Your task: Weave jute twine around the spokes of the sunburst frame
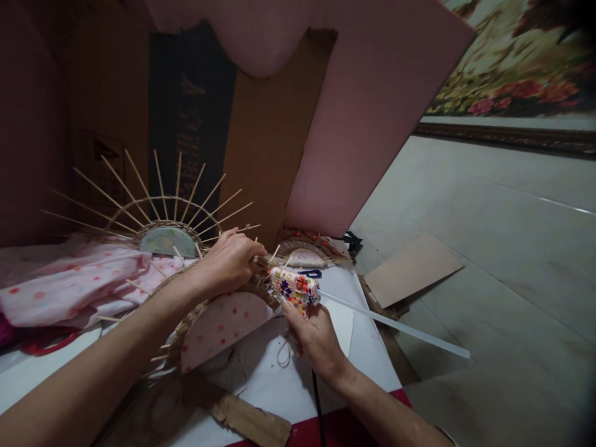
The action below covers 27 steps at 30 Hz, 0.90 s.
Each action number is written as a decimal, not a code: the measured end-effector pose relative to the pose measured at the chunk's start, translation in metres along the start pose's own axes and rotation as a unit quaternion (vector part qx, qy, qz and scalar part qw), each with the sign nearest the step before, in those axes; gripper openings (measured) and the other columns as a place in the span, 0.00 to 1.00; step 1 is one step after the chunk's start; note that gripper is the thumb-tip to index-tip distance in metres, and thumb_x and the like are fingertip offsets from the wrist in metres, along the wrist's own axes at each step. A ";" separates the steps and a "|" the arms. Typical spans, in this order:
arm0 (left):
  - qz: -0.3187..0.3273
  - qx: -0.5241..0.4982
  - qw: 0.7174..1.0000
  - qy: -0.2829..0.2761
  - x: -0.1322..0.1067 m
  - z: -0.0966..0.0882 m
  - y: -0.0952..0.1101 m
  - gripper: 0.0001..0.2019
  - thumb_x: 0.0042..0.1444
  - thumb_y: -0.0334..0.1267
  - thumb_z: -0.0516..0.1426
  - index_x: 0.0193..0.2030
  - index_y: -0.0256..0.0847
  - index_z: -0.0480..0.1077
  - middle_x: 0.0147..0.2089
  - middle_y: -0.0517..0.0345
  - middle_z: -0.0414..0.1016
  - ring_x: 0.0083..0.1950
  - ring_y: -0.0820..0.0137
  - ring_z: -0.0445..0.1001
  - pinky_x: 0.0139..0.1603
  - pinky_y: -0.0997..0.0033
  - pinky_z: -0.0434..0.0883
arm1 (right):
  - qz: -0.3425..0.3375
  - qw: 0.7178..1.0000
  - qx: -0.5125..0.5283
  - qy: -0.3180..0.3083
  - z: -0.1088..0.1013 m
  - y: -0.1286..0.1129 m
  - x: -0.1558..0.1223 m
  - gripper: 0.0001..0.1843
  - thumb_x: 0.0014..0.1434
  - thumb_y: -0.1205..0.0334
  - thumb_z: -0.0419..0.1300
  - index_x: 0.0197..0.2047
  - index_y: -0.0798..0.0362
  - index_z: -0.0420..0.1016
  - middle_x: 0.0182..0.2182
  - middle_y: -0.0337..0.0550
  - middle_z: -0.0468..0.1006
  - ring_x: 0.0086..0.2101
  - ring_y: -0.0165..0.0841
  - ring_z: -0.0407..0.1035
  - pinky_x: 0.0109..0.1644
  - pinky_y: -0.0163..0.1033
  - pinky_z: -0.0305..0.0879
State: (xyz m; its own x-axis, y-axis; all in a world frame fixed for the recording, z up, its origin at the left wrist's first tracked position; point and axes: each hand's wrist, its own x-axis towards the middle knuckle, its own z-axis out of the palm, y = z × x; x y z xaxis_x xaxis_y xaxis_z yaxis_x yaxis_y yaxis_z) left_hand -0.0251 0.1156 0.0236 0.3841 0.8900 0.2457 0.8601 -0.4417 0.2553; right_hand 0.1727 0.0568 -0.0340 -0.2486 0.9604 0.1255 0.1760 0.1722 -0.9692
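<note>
My right hand (316, 341) is wrapped round a flower-patterned glue gun (295, 287). A long translucent glue stick (400, 326) sticks out of its back end, and its nozzle points left at a woven rim. My left hand (235, 257) is closed on the rim of a half-round woven piece (186, 326) made of twine and thin sticks. The flat half-disc of that piece is covered in pink dotted cloth (226, 326). What lies between my left fingers is partly hidden. A loose twine end (283, 354) hangs below the glue gun.
Behind stands a similar half-round piece (167, 239) with sticks fanned out. Pink dotted cloth (56, 285) and red-handled scissors (49, 341) lie left. Another finished-looking half-round (307, 256) sits at the back. A cardboard strip (251, 419) lies in front; a big pink-lined cardboard box (274, 143) rises behind.
</note>
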 end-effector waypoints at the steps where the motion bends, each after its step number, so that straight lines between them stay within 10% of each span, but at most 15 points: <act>1: -0.003 0.002 1.000 -0.001 0.000 0.000 0.000 0.13 0.51 0.35 0.56 0.43 0.42 0.76 0.38 0.52 0.79 0.45 0.61 0.72 0.61 0.49 0.50 | 0.009 1.000 -0.004 -0.002 0.000 0.001 0.000 0.20 0.57 0.47 0.55 0.22 0.53 0.67 0.10 0.29 0.55 0.13 0.24 0.52 0.16 0.30 0.51; 27: -0.008 -0.046 0.999 -0.008 0.003 0.000 -0.006 0.12 0.48 0.35 0.57 0.40 0.45 0.77 0.32 0.56 0.79 0.37 0.64 0.73 0.59 0.49 0.53 | 0.018 0.999 -0.030 -0.016 -0.004 0.012 0.001 0.24 0.59 0.47 0.54 0.18 0.53 0.61 0.10 0.31 0.57 0.13 0.23 0.51 0.15 0.30 0.50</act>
State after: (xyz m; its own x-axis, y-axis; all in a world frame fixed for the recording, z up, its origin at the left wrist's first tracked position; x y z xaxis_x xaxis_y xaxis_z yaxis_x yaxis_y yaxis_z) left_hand -0.0290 0.1208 0.0227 0.3776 0.8981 0.2256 0.8318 -0.4360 0.3436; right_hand 0.1785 0.0604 -0.0442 -0.2712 0.9590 0.0827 0.2421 0.1511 -0.9584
